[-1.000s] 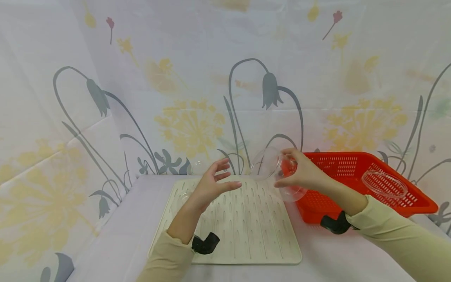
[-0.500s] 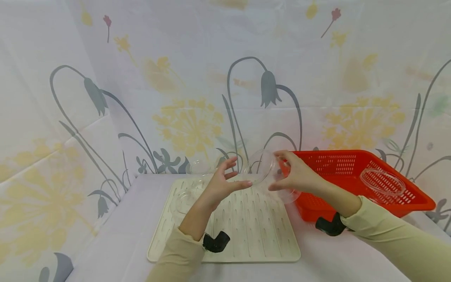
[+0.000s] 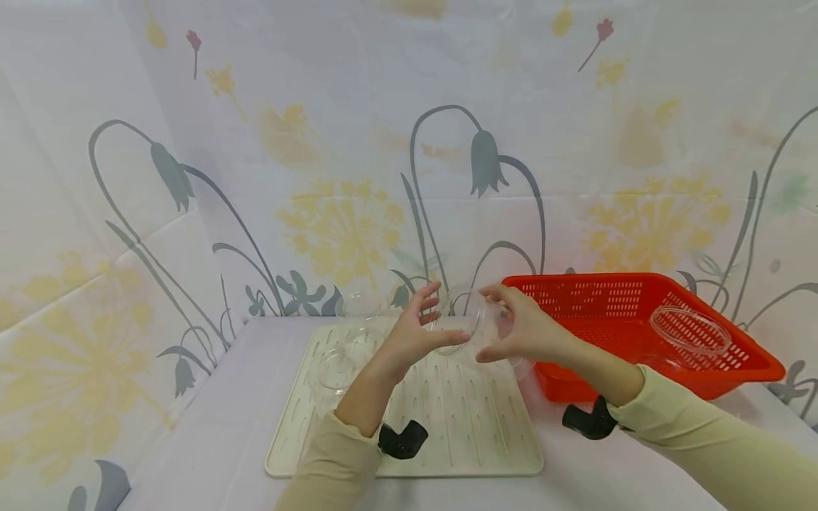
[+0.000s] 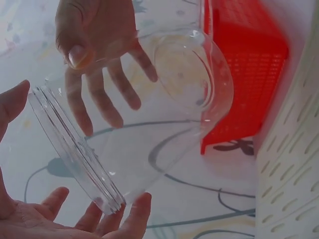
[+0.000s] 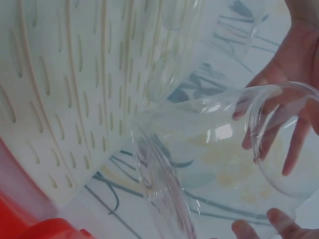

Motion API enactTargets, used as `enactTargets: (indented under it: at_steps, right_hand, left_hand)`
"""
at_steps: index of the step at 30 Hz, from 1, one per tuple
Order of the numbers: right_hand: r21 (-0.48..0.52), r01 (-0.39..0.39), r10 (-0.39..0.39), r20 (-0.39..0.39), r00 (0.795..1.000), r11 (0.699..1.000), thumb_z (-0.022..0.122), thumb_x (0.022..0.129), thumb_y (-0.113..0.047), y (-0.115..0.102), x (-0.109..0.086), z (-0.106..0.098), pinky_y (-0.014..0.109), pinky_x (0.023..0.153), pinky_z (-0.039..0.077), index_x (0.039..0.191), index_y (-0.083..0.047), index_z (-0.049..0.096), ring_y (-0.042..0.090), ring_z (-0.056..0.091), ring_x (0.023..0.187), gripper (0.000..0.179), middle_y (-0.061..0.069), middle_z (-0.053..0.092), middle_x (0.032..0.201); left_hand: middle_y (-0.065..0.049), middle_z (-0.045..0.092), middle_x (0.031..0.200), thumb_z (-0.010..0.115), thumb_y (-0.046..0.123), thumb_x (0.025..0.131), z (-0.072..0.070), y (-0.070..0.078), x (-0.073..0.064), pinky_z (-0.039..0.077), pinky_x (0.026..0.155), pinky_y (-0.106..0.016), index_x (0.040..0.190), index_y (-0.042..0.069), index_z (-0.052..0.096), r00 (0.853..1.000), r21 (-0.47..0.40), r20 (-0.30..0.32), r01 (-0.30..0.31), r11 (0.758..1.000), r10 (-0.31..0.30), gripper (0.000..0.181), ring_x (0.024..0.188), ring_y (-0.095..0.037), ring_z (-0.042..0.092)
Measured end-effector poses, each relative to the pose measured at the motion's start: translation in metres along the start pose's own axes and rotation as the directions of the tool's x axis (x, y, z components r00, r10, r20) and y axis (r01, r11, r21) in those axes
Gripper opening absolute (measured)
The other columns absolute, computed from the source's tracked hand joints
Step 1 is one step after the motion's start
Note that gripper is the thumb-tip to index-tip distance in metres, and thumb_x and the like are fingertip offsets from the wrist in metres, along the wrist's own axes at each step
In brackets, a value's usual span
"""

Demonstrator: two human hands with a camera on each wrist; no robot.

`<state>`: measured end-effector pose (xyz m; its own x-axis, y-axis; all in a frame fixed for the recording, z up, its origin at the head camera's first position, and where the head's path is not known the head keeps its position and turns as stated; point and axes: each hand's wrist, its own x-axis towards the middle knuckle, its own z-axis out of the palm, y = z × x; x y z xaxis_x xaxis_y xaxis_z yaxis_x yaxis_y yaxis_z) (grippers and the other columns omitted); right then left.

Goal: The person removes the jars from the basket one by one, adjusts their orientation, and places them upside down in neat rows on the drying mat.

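A clear container [image 3: 461,312] with a ridged round rim [image 4: 79,154] is held between the two hands, above the cream ribbed mat [image 3: 460,433]. The left hand [image 3: 415,337] has its thumb and fingertips on opposite sides of the ridged rim in the left wrist view. The right hand [image 3: 527,328] curves round the other side of the container, its thumb below and fingers above in the head view. Through the clear wall, the right hand's fingers [image 4: 119,84] show in the left wrist view. In the right wrist view the container [image 5: 214,149] lies tilted.
More clear vessels [image 3: 336,369] stand at the mat's left, partly behind the left forearm. Right of the mat sits a red perforated basket [image 3: 613,284] with a clear oval-looking rimmed piece [image 3: 690,331] in it. A flower-print sheet [image 3: 358,106] hangs behind.
Both hands and the container have shifted: the right hand moves left and slightly down with it, the left hand moves right toward the rim, narrowing the gap between the hands.
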<state>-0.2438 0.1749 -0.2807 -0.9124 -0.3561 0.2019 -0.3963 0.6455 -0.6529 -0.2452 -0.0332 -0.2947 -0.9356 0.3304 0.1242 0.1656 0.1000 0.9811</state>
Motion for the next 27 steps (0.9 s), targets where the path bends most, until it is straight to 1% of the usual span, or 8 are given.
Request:
enactTargets:
  at_steps: [7, 9, 11, 13, 16, 18, 22, 27]
  right_hand:
    - [-0.114, 0.034, -0.033, 0.013, 0.999, 0.993, 0.086, 0.061, -0.029, -0.007, -0.001, 0.005, 0.061, 0.081, 0.044, 0.134, -0.011, 0.042, 0.038, 0.037, 0.116, 0.087, 0.014, 0.043, 0.131]
    - [-0.123, 0.044, -0.042, 0.016, 0.999, 0.991, 0.087, 0.061, -0.029, -0.006, 0.0, 0.005, 0.061, 0.082, 0.044, 0.134, -0.012, 0.043, 0.037, 0.037, 0.116, 0.087, 0.014, 0.044, 0.13]
    - [-0.106, 0.05, -0.049, 0.013, 0.999, 0.993, 0.087, 0.061, -0.028, -0.004, 0.0, 0.005, 0.06, 0.081, 0.045, 0.134, -0.012, 0.043, 0.037, 0.037, 0.115, 0.086, 0.014, 0.044, 0.129]
    - [-0.071, 0.051, -0.051, -0.002, 0.999, 0.996, 0.086, 0.062, -0.027, 0.0, 0.0, 0.006, 0.06, 0.083, 0.044, 0.135, -0.012, 0.043, 0.037, 0.037, 0.116, 0.086, 0.015, 0.043, 0.13]
    - [0.021, 0.041, -0.04, -0.032, 0.999, 0.999, 0.085, 0.064, -0.027, 0.007, -0.003, 0.007, 0.062, 0.086, 0.041, 0.137, -0.012, 0.04, 0.038, 0.034, 0.12, 0.087, 0.016, 0.038, 0.134]
    - [0.092, 0.029, -0.024, -0.053, 0.998, 0.995, 0.084, 0.067, -0.028, 0.011, -0.007, 0.008, 0.064, 0.089, 0.037, 0.14, -0.013, 0.036, 0.039, 0.031, 0.124, 0.089, 0.016, 0.034, 0.139]
    - [0.222, -0.019, 0.043, -0.103, 0.994, 0.975, 0.081, 0.071, -0.029, 0.017, -0.014, 0.01, 0.064, 0.092, 0.034, 0.144, -0.015, 0.029, 0.04, 0.027, 0.129, 0.091, 0.015, 0.026, 0.145]
    - [0.35, -0.07, 0.142, -0.184, 0.973, 0.934, 0.077, 0.076, -0.025, 0.021, -0.023, 0.012, 0.06, 0.095, 0.034, 0.144, -0.013, 0.024, 0.04, 0.025, 0.129, 0.087, 0.016, 0.024, 0.145]
  left_hand:
    - [-0.011, 0.034, 0.142, 0.074, 0.018, 0.079, 0.002, -0.001, 0.0, 0.037, 0.096, -0.053, 0.143, 0.022, 0.035, 1.0, 0.026, 0.004, 0.006, 1.0, -0.006, 0.075, 0.127, -0.032, 0.035]
    - [-0.011, 0.036, 0.14, 0.074, 0.018, 0.079, 0.002, -0.001, -0.001, 0.039, 0.094, -0.051, 0.141, 0.022, 0.038, 1.0, 0.021, 0.001, 0.008, 1.0, -0.008, 0.071, 0.125, -0.032, 0.037]
    - [-0.011, 0.038, 0.138, 0.074, 0.019, 0.08, 0.002, -0.002, -0.001, 0.042, 0.092, -0.05, 0.14, 0.021, 0.04, 1.0, 0.012, -0.006, 0.012, 1.0, -0.012, 0.069, 0.123, -0.033, 0.039]
    - [-0.011, 0.038, 0.137, 0.074, 0.019, 0.08, 0.002, -0.003, -0.001, 0.044, 0.091, -0.048, 0.139, 0.021, 0.041, 1.0, -0.005, -0.015, 0.017, 1.0, -0.017, 0.068, 0.123, -0.033, 0.039]
    - [-0.011, 0.039, 0.136, 0.073, 0.02, 0.08, 0.001, -0.005, -0.002, 0.045, 0.09, -0.046, 0.139, 0.02, 0.041, 0.999, -0.023, -0.03, 0.022, 0.999, -0.023, 0.068, 0.122, -0.032, 0.04]
    - [-0.011, 0.039, 0.136, 0.073, 0.02, 0.08, 0.0, -0.006, -0.003, 0.045, 0.09, -0.045, 0.139, 0.02, 0.04, 0.999, -0.038, -0.039, 0.023, 0.999, -0.025, 0.068, 0.122, -0.031, 0.04]
    - [-0.011, 0.038, 0.136, 0.071, 0.018, 0.081, -0.003, -0.008, -0.003, 0.046, 0.09, -0.045, 0.139, 0.017, 0.039, 0.999, -0.078, -0.048, 0.02, 0.997, -0.024, 0.066, 0.122, -0.031, 0.04]
    - [-0.015, 0.037, 0.136, 0.068, 0.015, 0.084, -0.004, -0.008, -0.003, 0.044, 0.092, -0.046, 0.14, 0.012, 0.037, 0.999, -0.145, -0.053, 0.001, 0.99, -0.009, 0.065, 0.121, -0.033, 0.04]
